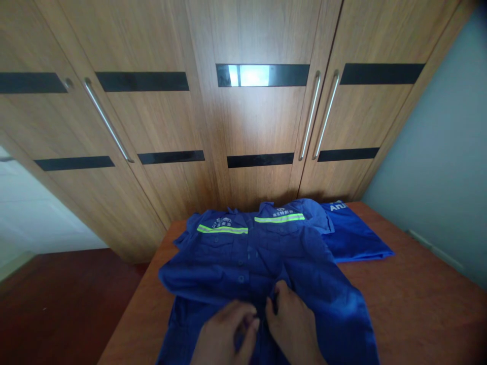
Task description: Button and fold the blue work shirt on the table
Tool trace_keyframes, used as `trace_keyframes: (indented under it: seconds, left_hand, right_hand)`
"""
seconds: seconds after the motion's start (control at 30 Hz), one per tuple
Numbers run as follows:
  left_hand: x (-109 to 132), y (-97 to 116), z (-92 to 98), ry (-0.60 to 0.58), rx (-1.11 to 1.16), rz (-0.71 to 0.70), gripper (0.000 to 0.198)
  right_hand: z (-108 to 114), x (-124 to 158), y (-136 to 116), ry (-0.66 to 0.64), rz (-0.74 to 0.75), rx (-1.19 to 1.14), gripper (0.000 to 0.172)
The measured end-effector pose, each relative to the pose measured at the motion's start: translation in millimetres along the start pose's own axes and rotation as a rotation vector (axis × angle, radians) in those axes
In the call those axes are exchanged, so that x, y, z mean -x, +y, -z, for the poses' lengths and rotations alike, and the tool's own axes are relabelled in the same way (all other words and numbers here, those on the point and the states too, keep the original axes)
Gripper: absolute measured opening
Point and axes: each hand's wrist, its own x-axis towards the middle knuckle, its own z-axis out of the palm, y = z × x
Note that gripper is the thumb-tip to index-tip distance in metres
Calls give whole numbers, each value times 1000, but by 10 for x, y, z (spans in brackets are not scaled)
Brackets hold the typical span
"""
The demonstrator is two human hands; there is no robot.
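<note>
A dark blue short-sleeved work shirt (224, 263) lies front up on the table, its collar toward the wardrobe. Yellow-green reflective strips and pale lettering cross its chest, and buttons run down the front opening. My right hand (292, 322) pinches the cloth beside that opening, low on the shirt, and raises a small fold. Close by on the left, my left hand (224, 334) has thumb and fingers curled together at the front edge. It is slightly blurred, and what lies between its fingertips is hidden.
A folded brighter blue garment (353, 238) with white letters lies at the back right, partly under the shirt's sleeve. The reddish-brown table (422, 299) meets a wooden wardrobe (258, 121) with long metal handles. A pale wall (437, 152) stands at right.
</note>
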Motion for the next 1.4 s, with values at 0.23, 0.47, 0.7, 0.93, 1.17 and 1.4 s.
trace_keyframes:
  seconds: [0.23, 0.47, 0.7, 0.93, 1.17, 1.4]
  left_hand:
    - [-702, -182, -8, 73, -585, 124, 27]
    - [-874, -400, -161, -31, -569, 97, 13]
    - [-884, -418, -95, -51, -632, 92, 9]
    - [-837, -300, 78, 50, -255, 1, 10]
    - [-659, -247, -67, 168, 216, 29, 14]
    - [-505, -441, -257, 147, 419, 105, 24]
  right_hand:
    - [-9, 47, 196, -9, -67, -339, 25]
    - [-4, 33, 215, 23, -174, -720, 26]
    - [77, 46, 45, -11, -57, -706, 23]
    - [-122, 110, -103, -146, 184, -396, 29]
    - [-383, 184, -51, -172, 48, -628, 37]
    - [-211, 133, 19, -114, -262, -1025, 34]
